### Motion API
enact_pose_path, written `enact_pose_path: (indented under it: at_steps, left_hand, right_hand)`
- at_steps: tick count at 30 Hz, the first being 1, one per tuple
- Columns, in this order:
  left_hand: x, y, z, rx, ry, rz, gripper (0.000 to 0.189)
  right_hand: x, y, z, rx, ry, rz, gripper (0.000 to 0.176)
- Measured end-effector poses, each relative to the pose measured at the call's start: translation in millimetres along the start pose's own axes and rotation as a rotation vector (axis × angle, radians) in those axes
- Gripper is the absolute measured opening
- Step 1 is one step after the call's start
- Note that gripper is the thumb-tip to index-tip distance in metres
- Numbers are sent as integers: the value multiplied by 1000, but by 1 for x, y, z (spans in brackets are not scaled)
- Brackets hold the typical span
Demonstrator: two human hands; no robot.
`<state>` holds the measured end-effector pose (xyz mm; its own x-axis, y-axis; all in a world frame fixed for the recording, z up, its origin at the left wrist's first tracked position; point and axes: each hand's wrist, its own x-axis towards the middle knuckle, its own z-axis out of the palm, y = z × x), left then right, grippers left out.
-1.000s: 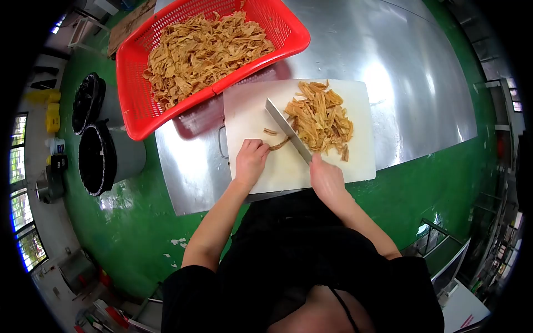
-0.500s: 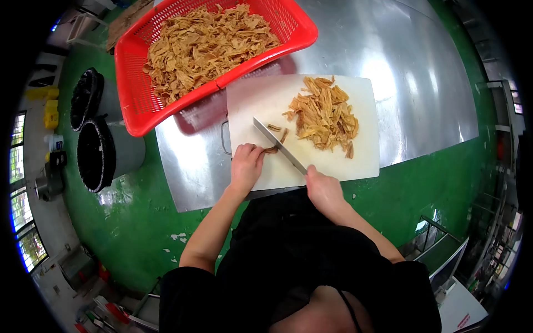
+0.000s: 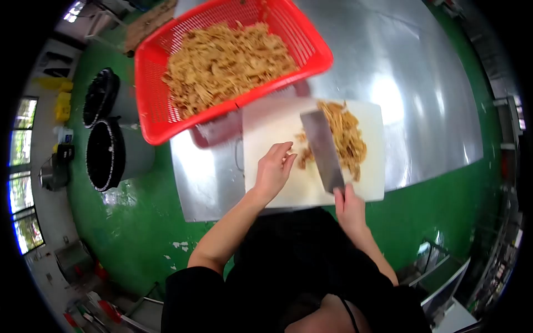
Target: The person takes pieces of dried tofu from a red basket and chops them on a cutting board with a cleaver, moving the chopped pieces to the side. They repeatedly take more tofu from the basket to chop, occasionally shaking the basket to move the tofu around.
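My right hand [image 3: 350, 208] is closed round the handle of a broad knife [image 3: 323, 150], whose blade lies tilted, its flat side up, against the left side of a pile of brown strips [image 3: 348, 136]. These strips rest on the right part of a white cutting board [image 3: 264, 122]. Over the left part of the board is my left hand [image 3: 273, 169], fingers bent with the thumb near the index finger; whether a small piece is between them is too small to tell. A few small brown pieces [image 3: 305, 158] lie between that hand and the blade.
A red perforated basket [image 3: 236, 105] full of brown strips [image 3: 225, 64] stands behind the board on the metal table [image 3: 411, 111]. Two black-lined bins [image 3: 136, 155] stand on the green floor at the left.
The knife has moved right, to the pile, and its blade has turned flatter. My left hand has lifted from the piece at the blade. The view has shifted, so basket and board appear lower and further right.
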<state>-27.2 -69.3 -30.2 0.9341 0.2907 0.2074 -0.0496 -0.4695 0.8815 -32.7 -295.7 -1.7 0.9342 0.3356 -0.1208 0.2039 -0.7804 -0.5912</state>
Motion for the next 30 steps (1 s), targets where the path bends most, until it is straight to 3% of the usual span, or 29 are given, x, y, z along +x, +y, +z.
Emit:
enact_pose_path:
  at_steps: [3,6,7,10,13,14,17,18,21,24,27,28,30]
  left_hand:
    - [37,9,-55,159,192,152,24]
    - [89,0,-112,197,236,91,28]
    - [108,-2,-129,237,227,82,29]
    - [163,-29,-169,770,-139,54,56]
    - [201,-56,-153,979,-445,-10,87]
    - [212,-57,-143,1051,-573,-23,106]
    - [250,-82,-114,1081,-465,146,107]
    - [274,-88,-112,1140,-358,116,108]
    - [340,-118,-123,1158,-4,-226,111]
    - [366,-119,-125,1155,-34,-552,81]
    - [385,-147,-101,1132,-205,-393,47]
    - [379,-137,-90,1068,-204,-272,21]
    - [360,-111,-66,904,-429,-86,22]
  right_hand:
    - [-9,-6,8,-16,-143,-107,20]
    - [2,0,26,-56,-322,-121,19]
    - [3,2,29,-68,-278,-84,20]
    - [6,17,29,-117,-182,79,25]
    - [7,24,25,-133,-106,150,26]
    - [7,17,23,-152,-108,146,26]
    - [6,5,22,-155,-97,179,24]
    - [6,3,22,-159,-95,197,24]
    - [8,-3,22,-183,-101,246,23]
    - [8,-5,22,-202,-122,275,24]
    - [6,-2,25,-208,-128,295,25]
    - [7,-1,25,-204,-125,293,25]
    - [7,-1,24,-198,-123,295,26]
